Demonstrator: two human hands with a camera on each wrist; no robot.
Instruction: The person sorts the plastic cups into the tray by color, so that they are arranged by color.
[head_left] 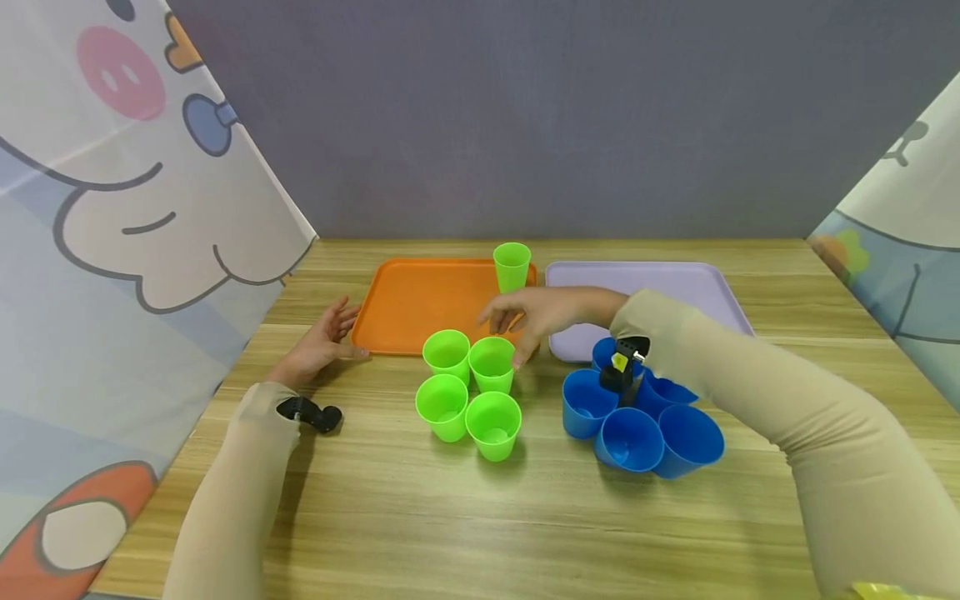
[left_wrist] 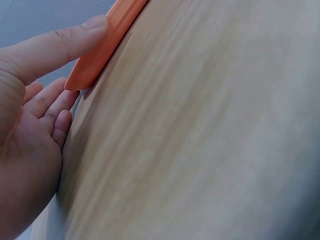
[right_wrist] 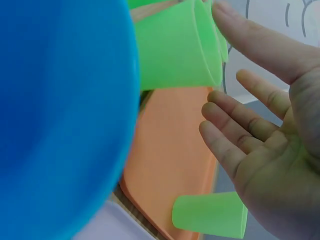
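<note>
Green cups (head_left: 492,417), four of them, stand upright in a tight two-by-two block on the wood-grained table (head_left: 360,517). Their smooth, vivid walls taper from a wide round mouth to a narrower base, and a round floor shows inside the nearest one.

Take that block as the centre of the clock. The orange tray (head_left: 420,304) lies at twelve o'clock, and a fifth green cup (head_left: 512,271) of the same tapered shape stands upright in its far right corner, toward one o'clock. A lavender tray (head_left: 675,283) lies at two o'clock. Blue cups (head_left: 630,442) crowd together at three o'clock, at least five, mouths up and partly hidden by the right sleeve (head_left: 780,408).

Toward one o'clock, the right hand (head_left: 546,312) hangs over the block's far right cup. Its fingers are extended and slightly spread, the thumb well apart from them and close to that cup's rim; whether it touches I cannot tell. Nothing is pinched.

At ten o'clock, the left hand (head_left: 318,346) rests at the orange tray's near left corner, thumb straight along the rim, fingers relaxed and loosely together by the left edge. How firmly they press I cannot tell.
</note>
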